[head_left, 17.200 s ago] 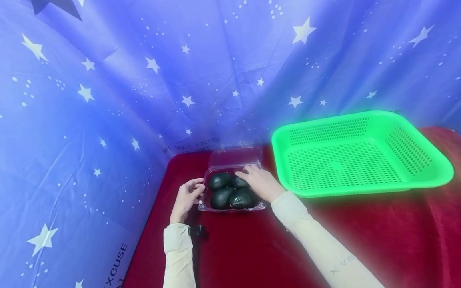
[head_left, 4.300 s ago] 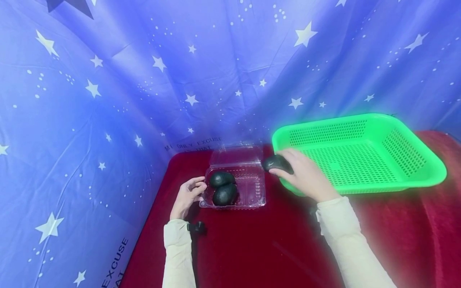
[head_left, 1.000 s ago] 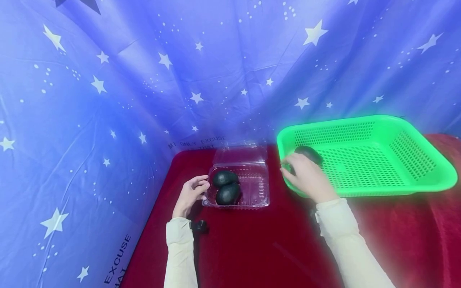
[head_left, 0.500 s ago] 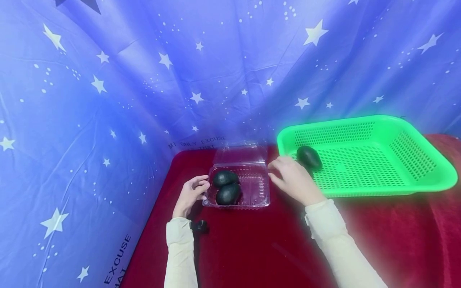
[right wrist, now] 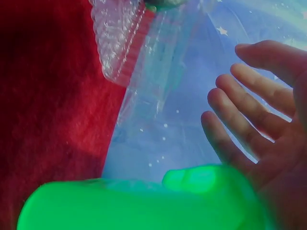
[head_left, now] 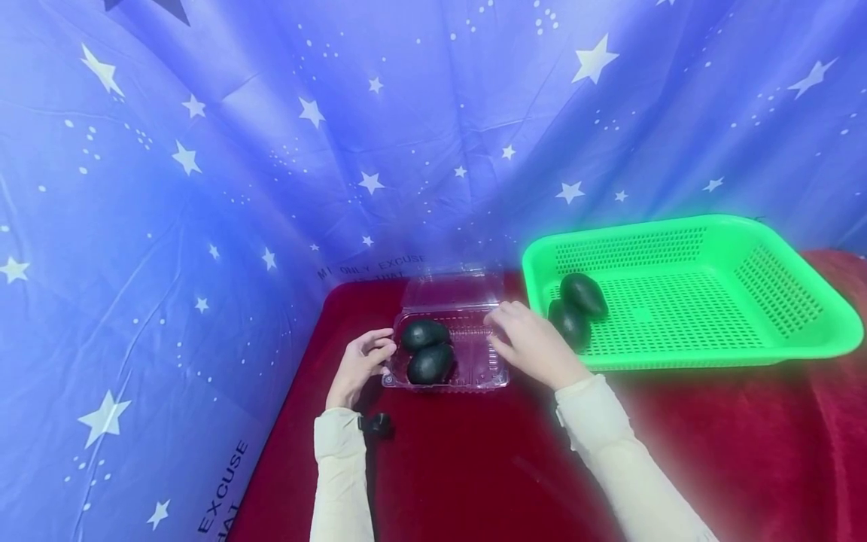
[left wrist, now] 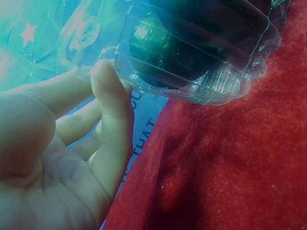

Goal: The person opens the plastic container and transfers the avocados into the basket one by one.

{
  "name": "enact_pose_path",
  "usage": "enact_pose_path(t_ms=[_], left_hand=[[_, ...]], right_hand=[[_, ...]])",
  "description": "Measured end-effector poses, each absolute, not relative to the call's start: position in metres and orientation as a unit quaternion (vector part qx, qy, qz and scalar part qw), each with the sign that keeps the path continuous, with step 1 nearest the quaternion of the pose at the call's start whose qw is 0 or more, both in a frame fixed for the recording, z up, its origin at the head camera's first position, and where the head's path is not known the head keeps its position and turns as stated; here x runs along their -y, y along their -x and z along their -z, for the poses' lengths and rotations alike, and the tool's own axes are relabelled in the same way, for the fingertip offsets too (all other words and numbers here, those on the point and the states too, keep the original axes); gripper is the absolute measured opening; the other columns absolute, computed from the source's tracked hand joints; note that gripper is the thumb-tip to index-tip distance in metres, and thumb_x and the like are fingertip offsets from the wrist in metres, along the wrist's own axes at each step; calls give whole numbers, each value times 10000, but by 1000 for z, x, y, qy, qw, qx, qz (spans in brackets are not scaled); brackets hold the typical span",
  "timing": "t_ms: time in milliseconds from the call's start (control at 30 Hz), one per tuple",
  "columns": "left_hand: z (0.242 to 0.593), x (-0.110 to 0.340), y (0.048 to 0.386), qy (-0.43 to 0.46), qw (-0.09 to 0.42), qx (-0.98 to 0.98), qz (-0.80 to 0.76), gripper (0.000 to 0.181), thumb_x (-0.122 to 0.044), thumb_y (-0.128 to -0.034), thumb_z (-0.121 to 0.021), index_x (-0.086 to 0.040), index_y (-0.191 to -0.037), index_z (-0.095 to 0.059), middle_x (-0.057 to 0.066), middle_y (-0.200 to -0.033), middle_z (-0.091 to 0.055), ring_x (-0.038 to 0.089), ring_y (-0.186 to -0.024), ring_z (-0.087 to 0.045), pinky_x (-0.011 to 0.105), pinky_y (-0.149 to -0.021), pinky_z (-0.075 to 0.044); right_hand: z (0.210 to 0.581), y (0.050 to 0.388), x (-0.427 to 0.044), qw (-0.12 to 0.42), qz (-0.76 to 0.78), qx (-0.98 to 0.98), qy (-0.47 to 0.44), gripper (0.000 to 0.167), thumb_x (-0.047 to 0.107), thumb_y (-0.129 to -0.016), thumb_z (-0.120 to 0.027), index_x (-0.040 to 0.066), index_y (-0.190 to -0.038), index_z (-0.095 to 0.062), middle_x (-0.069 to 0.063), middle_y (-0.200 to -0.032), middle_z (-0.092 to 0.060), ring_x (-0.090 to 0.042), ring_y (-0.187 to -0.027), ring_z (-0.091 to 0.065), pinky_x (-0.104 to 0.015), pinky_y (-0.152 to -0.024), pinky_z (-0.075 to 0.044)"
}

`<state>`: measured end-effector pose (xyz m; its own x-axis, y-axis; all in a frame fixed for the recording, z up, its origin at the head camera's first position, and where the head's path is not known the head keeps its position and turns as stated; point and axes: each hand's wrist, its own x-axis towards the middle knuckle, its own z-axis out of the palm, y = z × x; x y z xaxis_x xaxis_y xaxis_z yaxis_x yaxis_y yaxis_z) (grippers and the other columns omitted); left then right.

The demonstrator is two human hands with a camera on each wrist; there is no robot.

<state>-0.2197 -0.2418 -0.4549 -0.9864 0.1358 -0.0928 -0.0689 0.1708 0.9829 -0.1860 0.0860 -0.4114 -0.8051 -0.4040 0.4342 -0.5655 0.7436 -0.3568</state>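
Right hand, spread, is back near the clamshell; left hand apparently pinches it; two avocados remain inside.

In the head view, the right hand hides the near left corner of the green basket and part of the clear box's right rim, and both sleeves run off the bottom edge. The left wrist view crops the left hand at the left and bottom, its dark fruits blurred by plastic. The right wrist view cuts off the basket below and the box above.
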Motion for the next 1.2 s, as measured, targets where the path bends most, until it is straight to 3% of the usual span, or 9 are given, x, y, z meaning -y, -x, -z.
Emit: enact_pose_path(t_ms=[333, 733, 1200], left_hand=[[457, 242, 221, -18, 76, -764, -641, 431, -95, -922, -689, 9, -1326, -583, 75, -1031, -649, 86, -748, -583, 200, -566, -527], [455, 242, 220, -19, 82, -757, -648, 438, -100, -922, -687, 17, -1329, -576, 49, -1008, -650, 89, -738, -583, 199, -555, -521], [456, 241, 219, -25, 76, -763, -641, 440, -91, -919, -687, 21, -1330, -575, 85, -1031, -649, 99, -764, -592, 202, -568, -526]], right_hand=[[421, 186, -69, 145, -229, 922, -276, 348, 186, -876, -752, 25, -1167, -650, -111, -1077, -648, -247, -1014, -624, -392, -870, -570], [432, 187, -53, 177, -197, 902, -341, 470, 137, -781, -843, 50, -1194, -638, -106, -1132, -629, -270, -1085, -617, -397, -918, -559], [443, 192, -35, 123, -217, 904, -348, 634, 99, -731, -879, 77, -1305, -609, -102, -1261, -605, -297, -1212, -561, -450, -1014, -503]])
